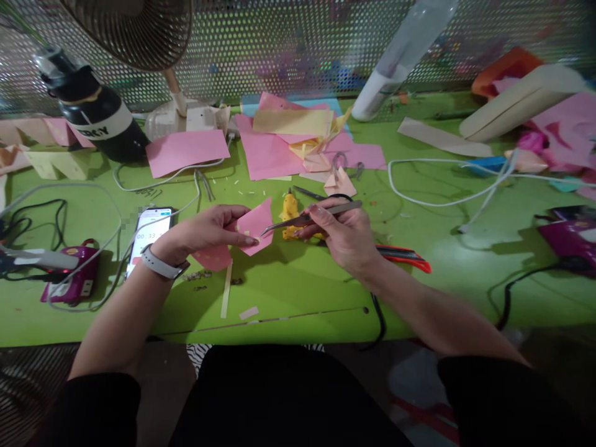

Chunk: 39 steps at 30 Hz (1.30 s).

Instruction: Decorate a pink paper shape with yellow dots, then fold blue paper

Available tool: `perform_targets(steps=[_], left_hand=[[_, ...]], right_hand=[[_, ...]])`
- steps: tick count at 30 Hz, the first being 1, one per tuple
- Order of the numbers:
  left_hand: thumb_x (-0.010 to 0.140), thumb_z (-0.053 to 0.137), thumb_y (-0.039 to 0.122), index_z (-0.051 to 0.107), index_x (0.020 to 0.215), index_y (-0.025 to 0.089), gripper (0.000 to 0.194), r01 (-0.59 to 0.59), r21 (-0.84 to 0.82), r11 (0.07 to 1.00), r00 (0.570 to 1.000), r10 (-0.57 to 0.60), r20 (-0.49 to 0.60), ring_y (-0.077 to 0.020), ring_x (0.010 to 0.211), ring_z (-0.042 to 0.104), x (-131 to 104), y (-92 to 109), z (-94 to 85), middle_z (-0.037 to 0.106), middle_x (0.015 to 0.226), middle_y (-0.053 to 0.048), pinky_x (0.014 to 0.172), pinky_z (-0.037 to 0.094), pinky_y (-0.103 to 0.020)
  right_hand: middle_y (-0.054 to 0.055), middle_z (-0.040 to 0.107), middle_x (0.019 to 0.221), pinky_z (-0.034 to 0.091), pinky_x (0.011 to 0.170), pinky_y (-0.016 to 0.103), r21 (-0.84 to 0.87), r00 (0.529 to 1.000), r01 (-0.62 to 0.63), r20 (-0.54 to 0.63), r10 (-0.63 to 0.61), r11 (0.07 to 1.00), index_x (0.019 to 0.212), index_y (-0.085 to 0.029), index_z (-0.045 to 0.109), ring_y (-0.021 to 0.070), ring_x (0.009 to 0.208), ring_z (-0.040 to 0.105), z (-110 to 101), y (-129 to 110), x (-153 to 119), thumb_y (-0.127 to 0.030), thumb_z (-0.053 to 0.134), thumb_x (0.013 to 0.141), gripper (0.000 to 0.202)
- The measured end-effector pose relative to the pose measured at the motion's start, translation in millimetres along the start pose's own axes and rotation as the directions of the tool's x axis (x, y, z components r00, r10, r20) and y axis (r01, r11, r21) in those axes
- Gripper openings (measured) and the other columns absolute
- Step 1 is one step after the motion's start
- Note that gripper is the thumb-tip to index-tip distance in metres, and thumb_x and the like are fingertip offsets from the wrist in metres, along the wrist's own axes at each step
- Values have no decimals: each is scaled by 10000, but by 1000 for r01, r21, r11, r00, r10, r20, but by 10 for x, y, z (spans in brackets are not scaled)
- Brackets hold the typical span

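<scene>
Pinching a pink paper piece [255, 225] above the green table [302, 292], the left hand [209, 231] faces the right hand [345, 234], which grips tweezers [310, 218] lying crosswise, tips touching the paper's right edge.

A green table [288, 292] is cluttered with craft supplies. A phone [149, 239] with a lit screen lies at the near left beside a purple device [74, 279]. Far left stands a black bottle [100, 118] below a fan [135, 31]. Pink paper sheets [270, 152] lie far centre. White cables [437, 183] loop at right.
</scene>
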<state>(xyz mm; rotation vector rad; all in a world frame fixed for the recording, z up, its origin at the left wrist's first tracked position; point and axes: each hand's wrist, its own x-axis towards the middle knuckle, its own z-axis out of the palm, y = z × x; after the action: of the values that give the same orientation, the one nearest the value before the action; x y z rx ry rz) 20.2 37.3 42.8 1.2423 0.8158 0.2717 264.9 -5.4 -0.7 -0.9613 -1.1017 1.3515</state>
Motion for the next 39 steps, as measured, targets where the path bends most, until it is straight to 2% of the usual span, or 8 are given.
perform_targets(steps=[4,10,15,21,28,33,39], left_hand=[[764,754,160,647,967,148,230,-15,14,1000,1000,15,4,-90,762,640,6,13,-2,709,863,2,716,486,-207],[740,771,135,606,796,147,174,-64,37,997,997,66,-46,-55,626,570,4,39,23,631,698,49,623,453,-175],[741,754,102,628,900,131,205,-73,13,997,996,73,-42,-64,677,600,11,53,44,659,756,27,627,475,-159],[745,744,77,637,936,132,227,-63,-5,998,997,63,-37,-53,662,596,9,68,46,662,750,36,641,482,-155],[719,761,82,641,1046,138,353,-13,-58,998,1000,12,-26,-95,776,644,-3,58,74,700,869,-1,752,520,-220],[720,749,71,652,1041,139,343,4,-58,998,1000,-5,-24,-91,770,636,-6,50,82,706,891,-3,781,506,-235],[725,750,72,653,1062,143,358,9,-68,998,1000,-10,-23,-94,791,647,-4,38,78,713,912,-10,759,506,-219]], right_hand=[[-1,751,719,634,554,282,-27,1000,-5,-17,5,1000,806,-203,691,158,558,721,4,-25,5,-426,748,791,231],[-10,738,706,634,531,293,-33,999,34,-26,-35,999,799,-221,703,166,543,717,-1,-48,7,-413,754,786,199],[-26,713,660,614,500,264,-63,999,43,-24,-45,997,806,-219,705,150,525,705,-1,-34,-17,-410,776,761,209],[-28,707,641,609,500,250,-67,998,58,-15,-60,996,819,-218,704,133,509,692,-5,-1,-21,-396,754,790,187],[-18,716,639,622,535,266,-89,999,11,-51,-15,996,837,-209,667,154,553,712,7,14,-21,-447,741,788,254],[2,746,705,631,549,284,-76,999,25,-28,-28,997,824,-209,656,160,559,718,1,-1,-13,-445,740,792,253],[-15,730,652,626,541,277,-63,999,41,-18,-42,997,834,-206,662,156,546,714,-9,-9,-15,-399,746,799,213]])
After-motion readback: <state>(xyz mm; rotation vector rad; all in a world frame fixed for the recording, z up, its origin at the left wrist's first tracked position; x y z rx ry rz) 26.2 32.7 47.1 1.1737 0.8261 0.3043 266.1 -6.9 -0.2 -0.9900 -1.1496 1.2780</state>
